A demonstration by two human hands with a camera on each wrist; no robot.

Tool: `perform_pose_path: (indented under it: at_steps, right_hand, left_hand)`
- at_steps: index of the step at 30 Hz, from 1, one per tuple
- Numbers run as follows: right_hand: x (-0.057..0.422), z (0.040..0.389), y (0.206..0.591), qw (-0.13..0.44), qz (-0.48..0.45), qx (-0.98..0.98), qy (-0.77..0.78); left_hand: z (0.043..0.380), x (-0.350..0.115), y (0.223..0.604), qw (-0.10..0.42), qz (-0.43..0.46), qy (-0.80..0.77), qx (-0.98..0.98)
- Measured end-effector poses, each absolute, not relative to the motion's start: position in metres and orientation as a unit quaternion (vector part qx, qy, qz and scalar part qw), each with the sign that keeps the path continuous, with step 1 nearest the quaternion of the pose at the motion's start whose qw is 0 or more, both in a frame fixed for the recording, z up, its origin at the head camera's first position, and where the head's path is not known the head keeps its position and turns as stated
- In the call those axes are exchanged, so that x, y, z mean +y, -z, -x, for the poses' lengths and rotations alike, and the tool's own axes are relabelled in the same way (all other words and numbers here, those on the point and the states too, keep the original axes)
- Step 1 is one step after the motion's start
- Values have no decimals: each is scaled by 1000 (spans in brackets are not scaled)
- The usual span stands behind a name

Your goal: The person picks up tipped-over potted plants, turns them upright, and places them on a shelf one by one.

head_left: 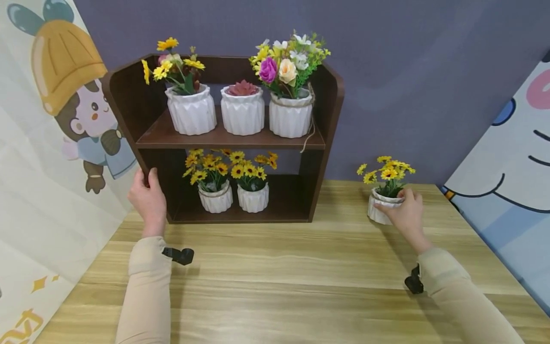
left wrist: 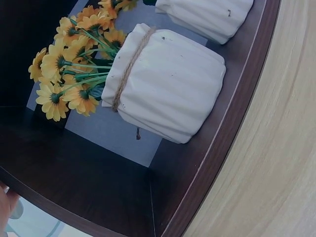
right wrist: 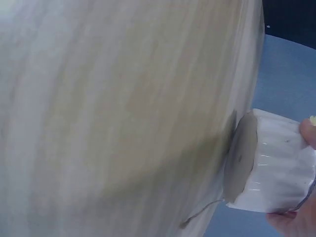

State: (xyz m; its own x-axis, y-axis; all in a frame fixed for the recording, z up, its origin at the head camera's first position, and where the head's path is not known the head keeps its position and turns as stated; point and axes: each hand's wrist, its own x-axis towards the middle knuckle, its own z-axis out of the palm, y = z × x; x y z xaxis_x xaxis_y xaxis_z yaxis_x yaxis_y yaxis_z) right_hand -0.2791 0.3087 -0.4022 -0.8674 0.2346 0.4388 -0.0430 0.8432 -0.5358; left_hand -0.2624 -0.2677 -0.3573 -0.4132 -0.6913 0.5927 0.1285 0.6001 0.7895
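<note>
My left hand (head_left: 148, 198) grips the left side panel of a dark brown two-tier shelf (head_left: 232, 139). In the left wrist view, only a bit of its fingers (left wrist: 6, 205) shows beyond the panel's edge. To the right of the shelf, my right hand (head_left: 406, 212) holds a white ribbed flowerpot (head_left: 378, 214) with yellow artificial flowers (head_left: 388, 173) by its rim, between thumb and fingers. The right wrist view shows the underside of this flowerpot (right wrist: 242, 158), raised off the table, with a loose end of twine hanging from it.
On the upper tier stand a pot of mixed yellow flowers (head_left: 192, 112), a red succulent pot (head_left: 242, 112) and a bouquet pot (head_left: 290, 117). Two sunflower pots (head_left: 216, 198) (head_left: 253, 198) share the lower tier. A wooden table (head_left: 275, 277) lies beneath; a grey-blue wall (head_left: 408, 86) rises behind.
</note>
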Motion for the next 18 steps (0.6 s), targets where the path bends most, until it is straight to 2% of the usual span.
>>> perform_pose_path:
  at_steps: [7, 18]
  right_hand:
    - [315, 275, 407, 239, 75, -919, -304]
    - [320, 257, 415, 253, 80, -915, -303]
  left_hand:
    - [263, -266, 357, 501, -198, 413, -735]
    - [260, -264, 355, 498, -203, 411, -736]
